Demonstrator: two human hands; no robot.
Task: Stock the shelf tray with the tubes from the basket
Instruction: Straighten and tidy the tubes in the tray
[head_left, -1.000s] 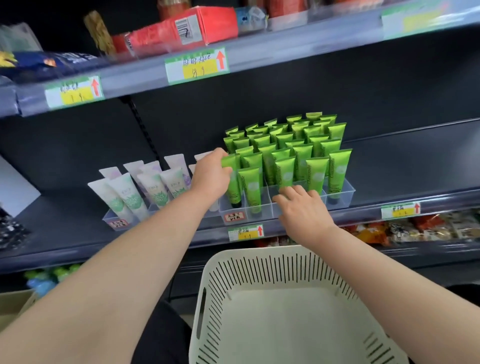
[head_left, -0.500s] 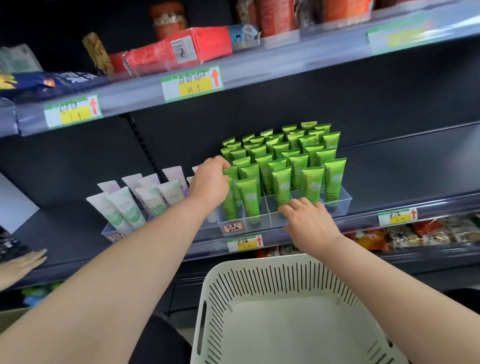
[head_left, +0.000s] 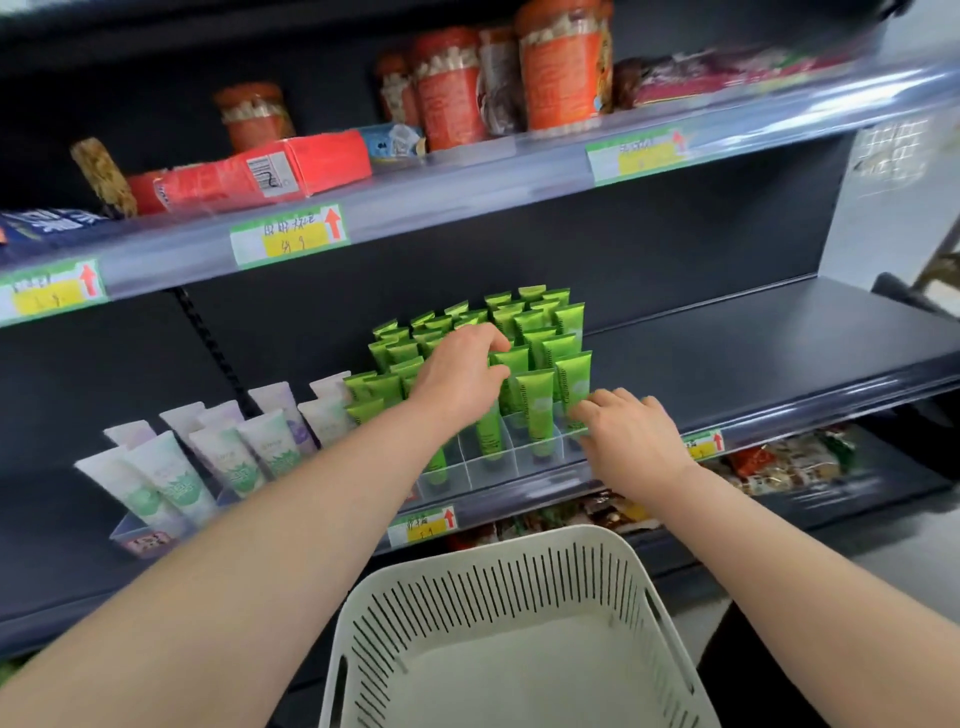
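Pale tubes (head_left: 218, 457) fill a clear tray at 9 o'clock; left hand (head_left: 460, 371) curls loosely over upright green tubes (head_left: 535, 400) in the clear divided tray (head_left: 498, 462), hiding several; right hand (head_left: 626, 441), fingers spread, touches its front edge; white basket (head_left: 519, 623) at 6 o'clock shows no tubes, its near side cut off

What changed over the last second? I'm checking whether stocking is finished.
The left hand moved right, from the tray's left tubes to the middle of the green tubes. The right hand stayed on the clear tray front edge. The basket stayed empty; the white tubes unchanged.
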